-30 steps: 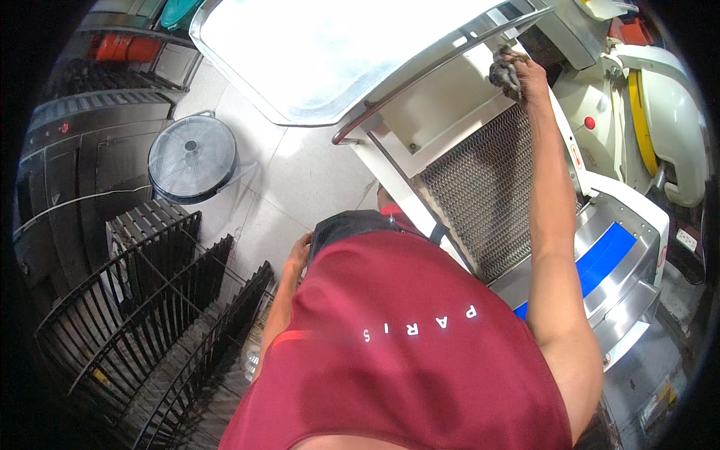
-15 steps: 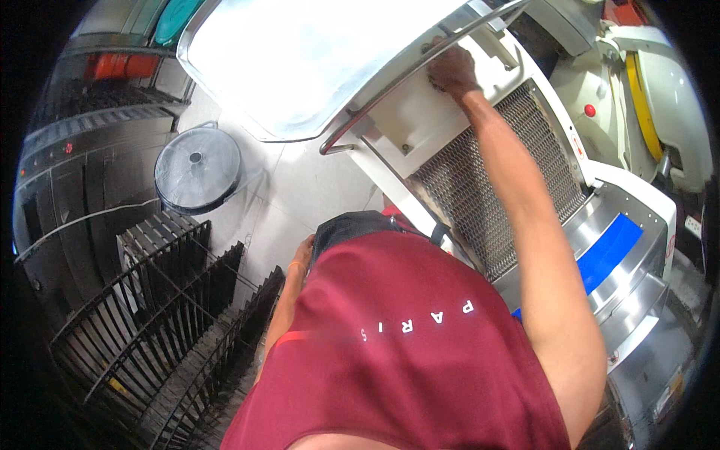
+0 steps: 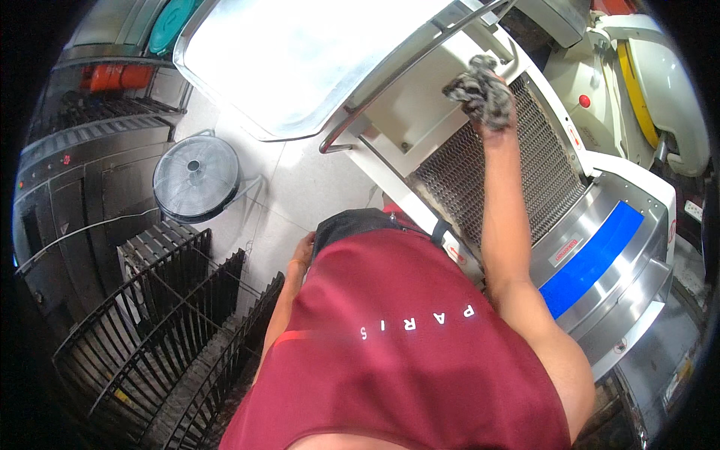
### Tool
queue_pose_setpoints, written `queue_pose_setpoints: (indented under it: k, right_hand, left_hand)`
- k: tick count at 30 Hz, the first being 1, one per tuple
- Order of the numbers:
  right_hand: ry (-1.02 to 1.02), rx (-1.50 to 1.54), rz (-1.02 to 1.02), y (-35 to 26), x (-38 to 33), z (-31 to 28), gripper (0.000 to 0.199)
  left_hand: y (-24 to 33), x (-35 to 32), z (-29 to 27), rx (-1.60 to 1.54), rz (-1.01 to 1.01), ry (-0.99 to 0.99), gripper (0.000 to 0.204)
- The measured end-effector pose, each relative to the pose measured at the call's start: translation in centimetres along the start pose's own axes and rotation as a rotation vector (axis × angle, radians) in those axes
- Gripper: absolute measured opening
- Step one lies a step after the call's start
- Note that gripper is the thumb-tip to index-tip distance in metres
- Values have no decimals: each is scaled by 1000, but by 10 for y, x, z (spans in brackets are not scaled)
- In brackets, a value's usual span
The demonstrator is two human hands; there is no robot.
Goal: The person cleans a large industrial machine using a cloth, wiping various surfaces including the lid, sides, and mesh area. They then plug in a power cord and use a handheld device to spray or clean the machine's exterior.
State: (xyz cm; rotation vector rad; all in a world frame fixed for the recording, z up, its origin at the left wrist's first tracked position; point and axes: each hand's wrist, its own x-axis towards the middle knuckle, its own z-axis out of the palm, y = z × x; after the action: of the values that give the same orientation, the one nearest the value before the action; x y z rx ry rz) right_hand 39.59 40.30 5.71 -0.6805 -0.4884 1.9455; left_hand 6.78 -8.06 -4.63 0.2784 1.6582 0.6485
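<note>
While your right hand [image 3: 501, 124] is clamped around a crumpled grey rag [image 3: 480, 88] right of the upper centre, where the white machine [image 3: 630, 169] has its dark mesh [image 3: 553, 165] and a pale panel [image 3: 412, 112], you have your left hand [image 3: 303, 249] well apart at your side, left of centre, its fingers mostly hidden, so whether it holds anything cannot be told. You have a shiny tray [image 3: 277, 67] across the top, a round fan [image 3: 193, 176] at the left, black racks [image 3: 154, 319] lower left and a blue strip [image 3: 592, 259] at the right.
</note>
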Motion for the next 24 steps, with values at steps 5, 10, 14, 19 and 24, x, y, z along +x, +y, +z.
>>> queue_pose_setpoints:
  k: [5,10,14,19,24]
  right_hand:
    - [-310,307,230,-8,-63,37,47]
    - [-410,1,497,40,-136,115,39]
    - [-466,-135,765,91,-170,178,21]
    - [-560,-589,334,152,-188,244,16]
    - [-614,-1406,-207,260,-139,228,23]
  left_hand:
    - [-30,18,-23,83,88,-51,53]
    - [-9,26,-27,240,88,-46,58]
    - [-5,19,-30,191,71,-16,62]
    - [-35,-11,-48,205,39,55,62]
    - [-74,-55,-86,287,-51,156,60]
